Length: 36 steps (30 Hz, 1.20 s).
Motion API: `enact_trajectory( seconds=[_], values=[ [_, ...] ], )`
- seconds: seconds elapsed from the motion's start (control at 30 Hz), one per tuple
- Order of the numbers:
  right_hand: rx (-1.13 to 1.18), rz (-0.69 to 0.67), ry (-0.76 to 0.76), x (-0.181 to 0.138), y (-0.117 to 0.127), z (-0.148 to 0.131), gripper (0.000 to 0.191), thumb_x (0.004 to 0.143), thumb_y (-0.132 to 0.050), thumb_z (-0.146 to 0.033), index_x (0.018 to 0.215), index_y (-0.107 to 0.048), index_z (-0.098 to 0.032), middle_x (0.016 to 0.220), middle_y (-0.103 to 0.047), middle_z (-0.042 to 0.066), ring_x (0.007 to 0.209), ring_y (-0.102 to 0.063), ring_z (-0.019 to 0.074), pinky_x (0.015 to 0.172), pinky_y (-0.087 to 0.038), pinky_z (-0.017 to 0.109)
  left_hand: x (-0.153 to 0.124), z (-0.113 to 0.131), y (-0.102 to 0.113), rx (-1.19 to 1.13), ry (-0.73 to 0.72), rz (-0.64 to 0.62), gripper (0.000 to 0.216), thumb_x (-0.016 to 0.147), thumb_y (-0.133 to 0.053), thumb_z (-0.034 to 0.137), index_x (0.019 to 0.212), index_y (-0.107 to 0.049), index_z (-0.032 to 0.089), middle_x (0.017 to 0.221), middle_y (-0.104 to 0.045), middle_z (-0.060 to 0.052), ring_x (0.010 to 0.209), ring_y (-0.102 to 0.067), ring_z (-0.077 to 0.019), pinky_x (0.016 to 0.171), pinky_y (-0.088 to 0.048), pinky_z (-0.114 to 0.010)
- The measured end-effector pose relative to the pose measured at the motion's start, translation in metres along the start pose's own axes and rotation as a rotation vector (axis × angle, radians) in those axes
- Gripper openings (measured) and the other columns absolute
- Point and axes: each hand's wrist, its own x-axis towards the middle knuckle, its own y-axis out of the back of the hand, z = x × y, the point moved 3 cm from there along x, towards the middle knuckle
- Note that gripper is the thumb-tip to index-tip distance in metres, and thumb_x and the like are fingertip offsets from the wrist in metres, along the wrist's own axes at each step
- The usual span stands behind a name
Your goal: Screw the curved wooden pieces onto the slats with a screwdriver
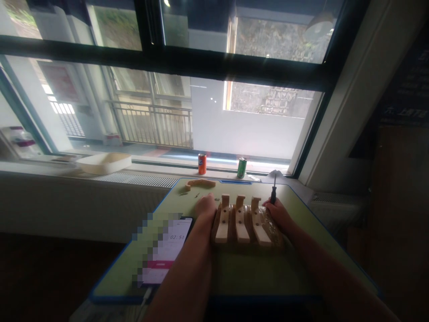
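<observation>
The rack [246,223] lies in the middle of the frame on the green worktop [234,273], between the two hands. Its long axis runs left to right, and its three pale pegs point toward the camera. The left hand [205,208] rests against the rack's left end with its fingers bent; whether it grips cannot be told. The right hand [279,214] touches the rack's right end and is clenched on a screwdriver [274,191], held upright with the shaft upward, just above the rightmost peg. A phone [167,255] lies lower left, a curved wooden piece [200,183] lies behind the rack, and two cans [202,163] stand on the sill.
</observation>
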Motion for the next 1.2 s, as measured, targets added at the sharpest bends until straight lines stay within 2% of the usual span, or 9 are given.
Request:
enact_trajectory(
  seconds=[0.17, 0.3, 0.37, 0.43, 0.5, 0.6, 0.73, 0.93, 1.2],
  values=[
    [0.032, -0.04, -0.01, 0.002, 0.0, 0.0, 0.012, 0.064, -0.051, -0.027, 0.073, -0.052, -0.019, 0.071, -0.058, 0.001, 0.064, -0.049, 0.0152, 0.061, -0.038, 0.028, -0.007, 0.009, 0.039, -0.241, 0.048, 0.342, 0.021, 0.086, -0.039, 0.023, 0.09, -0.057, 0.012, 0.079, -0.064, -0.011, 0.073, -0.059, -0.0207, 0.064, -0.042, -0.03],
    [0.071, -0.063, -0.05, 0.005, -0.004, 0.004, 0.012, 0.063, -0.049, -0.027, 0.073, -0.051, -0.02, 0.067, -0.057, -0.001, 0.058, -0.047, 0.0139, 0.058, -0.037, 0.028, -0.022, 0.039, 0.083, -0.499, -0.141, 0.496, 0.028, 0.088, -0.037, 0.033, 0.1, -0.055, 0.015, 0.091, -0.064, -0.008, 0.078, -0.059, -0.016, 0.067, -0.045, -0.027],
    [0.093, -0.072, -0.064, 0.005, -0.006, 0.005, 0.011, 0.062, -0.049, -0.027, 0.071, -0.05, -0.02, 0.063, -0.055, -0.001, 0.056, -0.046, 0.0135, 0.056, -0.037, 0.027, -0.032, 0.061, 0.1, -0.747, -0.333, 0.362, 0.029, 0.085, -0.043, 0.038, 0.098, -0.057, 0.016, 0.084, -0.064, -0.005, 0.072, -0.059, -0.014, 0.064, -0.047, -0.026],
    [0.116, -0.085, -0.068, 0.004, -0.007, 0.005, 0.01, 0.063, -0.049, -0.027, 0.07, -0.05, -0.02, 0.061, -0.053, -0.002, 0.055, -0.046, 0.0133, 0.055, -0.037, 0.027, -0.041, 0.086, 0.108, -0.813, -0.517, 0.035, 0.027, 0.082, -0.049, 0.039, 0.089, -0.061, 0.016, 0.077, -0.064, -0.003, 0.068, -0.058, -0.0122, 0.061, -0.046, -0.024],
    [0.137, -0.1, -0.065, 0.003, -0.008, 0.004, 0.01, 0.064, -0.048, -0.027, 0.071, -0.05, -0.02, 0.059, -0.052, -0.002, 0.055, -0.046, 0.0134, 0.055, -0.037, 0.027, -0.051, 0.109, 0.109, -0.689, -0.701, -0.319, 0.024, 0.079, -0.054, 0.038, 0.082, -0.064, 0.016, 0.071, -0.064, -0.001, 0.063, -0.057, -0.0104, 0.059, -0.044, -0.022],
    [0.155, -0.1, -0.055, 0.002, -0.008, 0.004, 0.009, 0.065, -0.048, -0.026, 0.071, -0.049, -0.02, 0.06, -0.051, -0.002, 0.055, -0.046, 0.0133, 0.054, -0.037, 0.026, -0.058, 0.126, 0.102, -0.48, -0.813, -0.53, 0.023, 0.078, -0.055, 0.036, 0.079, -0.067, 0.016, 0.069, -0.064, 0.0, 0.058, -0.054, -0.0087, 0.055, -0.04, -0.02],
    [0.161, -0.081, -0.057, 0.004, -0.008, 0.006, 0.008, 0.064, -0.049, -0.026, 0.07, -0.049, -0.02, 0.062, -0.052, -0.002, 0.055, -0.045, 0.0126, 0.054, -0.037, 0.026, -0.055, 0.131, 0.078, -0.307, -0.83, -0.641, 0.02, 0.076, -0.057, 0.032, 0.08, -0.069, 0.017, 0.068, -0.065, -0.001, 0.058, -0.053, -0.0097, 0.056, -0.038, -0.021],
    [0.172, -0.094, -0.073, 0.008, -0.009, 0.01, 0.008, 0.064, -0.048, -0.026, 0.069, -0.049, -0.019, 0.063, -0.053, -0.002, 0.054, -0.045, 0.0121, 0.052, -0.036, 0.025, -0.047, 0.125, 0.058, -0.265, -0.836, -0.529, 0.019, 0.076, -0.057, 0.03, 0.083, -0.07, 0.019, 0.073, -0.067, 0.0, 0.063, -0.056, -0.0107, 0.062, -0.038, -0.021],
    [0.164, -0.103, -0.077, 0.008, -0.009, 0.014, 0.012, 0.066, -0.05, -0.029, 0.073, -0.049, -0.019, 0.065, -0.052, -0.002, 0.056, -0.046, 0.0122, 0.053, -0.037, 0.025, -0.053, 0.122, 0.052, -0.262, -0.844, -0.516, 0.021, 0.079, -0.054, 0.031, 0.084, -0.069, 0.019, 0.075, -0.067, -0.002, 0.062, -0.055, -0.0104, 0.059, -0.038, -0.02]
  ],
)
